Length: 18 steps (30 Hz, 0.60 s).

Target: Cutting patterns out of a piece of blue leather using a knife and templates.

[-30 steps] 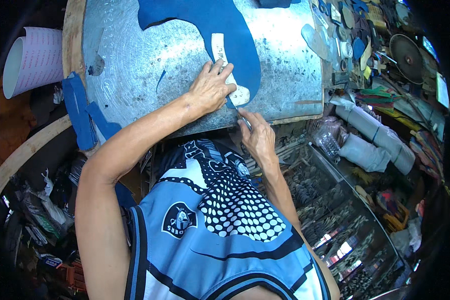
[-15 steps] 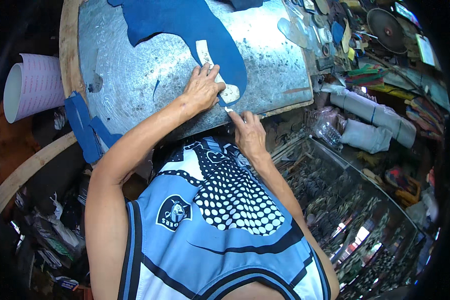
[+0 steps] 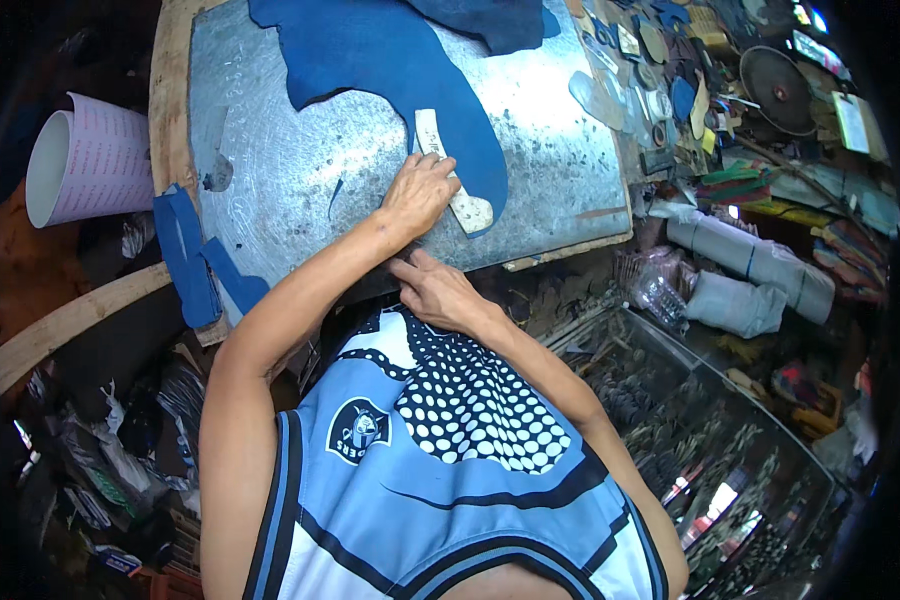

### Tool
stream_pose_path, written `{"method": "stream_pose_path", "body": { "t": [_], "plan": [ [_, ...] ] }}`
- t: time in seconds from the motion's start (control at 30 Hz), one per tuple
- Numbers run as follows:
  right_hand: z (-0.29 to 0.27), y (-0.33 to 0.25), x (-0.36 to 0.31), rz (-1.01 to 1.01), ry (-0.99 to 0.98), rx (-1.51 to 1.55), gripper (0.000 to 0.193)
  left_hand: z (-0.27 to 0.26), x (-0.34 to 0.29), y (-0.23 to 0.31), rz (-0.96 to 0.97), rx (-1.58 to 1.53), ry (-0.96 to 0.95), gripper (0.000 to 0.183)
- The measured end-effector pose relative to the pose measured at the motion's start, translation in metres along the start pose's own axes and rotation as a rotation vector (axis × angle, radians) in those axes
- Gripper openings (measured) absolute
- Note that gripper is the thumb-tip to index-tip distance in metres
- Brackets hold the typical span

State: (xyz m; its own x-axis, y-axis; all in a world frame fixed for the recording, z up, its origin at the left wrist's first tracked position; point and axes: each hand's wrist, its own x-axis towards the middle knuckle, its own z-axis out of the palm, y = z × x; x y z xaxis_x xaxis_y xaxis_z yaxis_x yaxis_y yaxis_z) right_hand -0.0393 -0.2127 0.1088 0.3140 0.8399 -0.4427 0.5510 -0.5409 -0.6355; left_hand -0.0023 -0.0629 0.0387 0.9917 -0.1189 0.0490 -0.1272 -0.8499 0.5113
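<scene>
A pale, narrow template [image 3: 473, 213] with a wider rounded foot lies on a large piece of blue leather-like sheet [image 3: 390, 55]. My left hand [image 3: 420, 192] presses on the middle of the template, its fingers lying across it. Little blue shows around the template's near end. My right hand [image 3: 442, 292] is closed at the table's near edge, just below my left wrist. Its fingertips are partly in shadow, and what they hold is hidden.
The sheets lie on a scratched metal-topped table [image 3: 270, 160] with a wooden rim. Blue offcuts [image 3: 185, 255] hang over its left edge, beside a pale printed roll [image 3: 90, 165]. Tools and scraps crowd the far right. Wrapped rolls [image 3: 750, 250] and a glass case [image 3: 690, 430] stand to the right.
My right hand has moved left and toward me, away from the template's near end, where a small white thing showed at its fingertips. My left hand stays on the template. The view has shifted slightly.
</scene>
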Motion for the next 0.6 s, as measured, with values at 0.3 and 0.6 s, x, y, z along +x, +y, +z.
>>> {"method": "stream_pose_path", "body": {
  "t": [0.3, 0.6],
  "plan": [
    [-0.103, 0.054, -0.025, 0.289, 0.057, 0.565, 0.041, -0.012, -0.013, -0.002, -0.194, -0.033, 0.127, 0.043],
    [-0.174, 0.106, 0.114, -0.341, 0.312, -0.061, 0.027, -0.019, 0.005, -0.001, -0.366, 0.028, 0.094, 0.047]
  ]
}}
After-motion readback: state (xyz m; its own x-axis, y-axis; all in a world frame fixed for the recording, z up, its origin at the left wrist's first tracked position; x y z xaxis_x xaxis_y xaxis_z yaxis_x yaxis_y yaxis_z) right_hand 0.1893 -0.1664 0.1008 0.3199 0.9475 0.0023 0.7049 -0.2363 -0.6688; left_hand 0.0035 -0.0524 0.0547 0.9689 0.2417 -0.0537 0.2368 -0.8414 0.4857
